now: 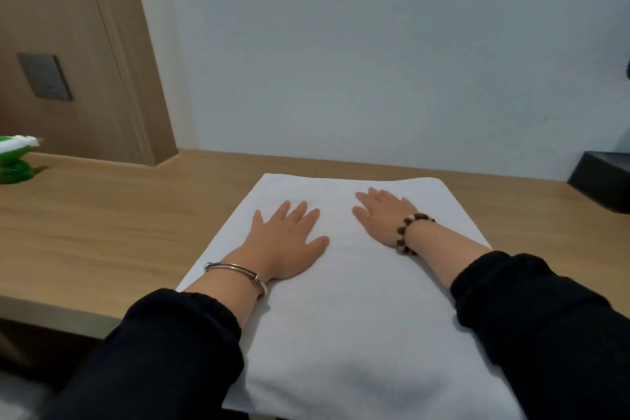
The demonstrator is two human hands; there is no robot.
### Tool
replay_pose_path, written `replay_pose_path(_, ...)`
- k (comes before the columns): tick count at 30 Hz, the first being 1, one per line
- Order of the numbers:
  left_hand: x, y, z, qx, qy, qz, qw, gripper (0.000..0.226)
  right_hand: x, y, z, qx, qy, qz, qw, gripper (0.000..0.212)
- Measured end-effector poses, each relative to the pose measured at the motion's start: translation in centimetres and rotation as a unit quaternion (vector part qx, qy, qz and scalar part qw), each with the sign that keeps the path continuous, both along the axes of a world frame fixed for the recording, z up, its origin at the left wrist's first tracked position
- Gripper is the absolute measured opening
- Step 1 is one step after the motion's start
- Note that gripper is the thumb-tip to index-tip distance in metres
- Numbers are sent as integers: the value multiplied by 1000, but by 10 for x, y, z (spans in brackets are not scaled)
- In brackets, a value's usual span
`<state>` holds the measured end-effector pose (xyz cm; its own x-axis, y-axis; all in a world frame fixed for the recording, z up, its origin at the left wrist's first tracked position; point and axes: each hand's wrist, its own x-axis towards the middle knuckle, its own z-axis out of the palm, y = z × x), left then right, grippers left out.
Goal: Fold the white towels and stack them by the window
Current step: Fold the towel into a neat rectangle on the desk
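A white towel (341, 283) lies flat on the wooden desk (102, 222), its near end hanging over the desk's front edge. Both hands press down on the towel with fingers straight and spread, gripping nothing: the left hand (286, 242) on its left part, the right hand (381, 215) farther back. Left of the towel sits a green and white object (17, 160), perhaps a packet.
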<state>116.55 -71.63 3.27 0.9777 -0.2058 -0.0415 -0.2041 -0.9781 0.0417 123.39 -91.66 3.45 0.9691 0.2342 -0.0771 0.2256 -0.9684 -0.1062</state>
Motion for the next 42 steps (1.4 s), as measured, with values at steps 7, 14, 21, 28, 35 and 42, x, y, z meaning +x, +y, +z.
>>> replay_pose_path(7,-3,-1,0,-6,0,12,1000,59,32,-65,-1,-27,-29,-209,977,72)
replay_pose_path(14,-8,-4,1,-9,8,74,997,60,27,-57,6,-33,-32,-218,975,68)
replay_pose_path(21,-5,-30,4,-36,20,143,989,60,25,11,39,27,-13,-111,993,59)
replay_pose_path(28,19,-29,20,-65,96,154,981,54,26,25,-1,1,13,-39,999,57)
replay_pose_path(35,84,-31,38,-54,74,118,989,52,36,22,7,-5,-24,-14,1000,50)
replay_pose_path(42,95,-28,0,-54,-6,98,994,57,50,14,1,0,-83,-9,997,43)
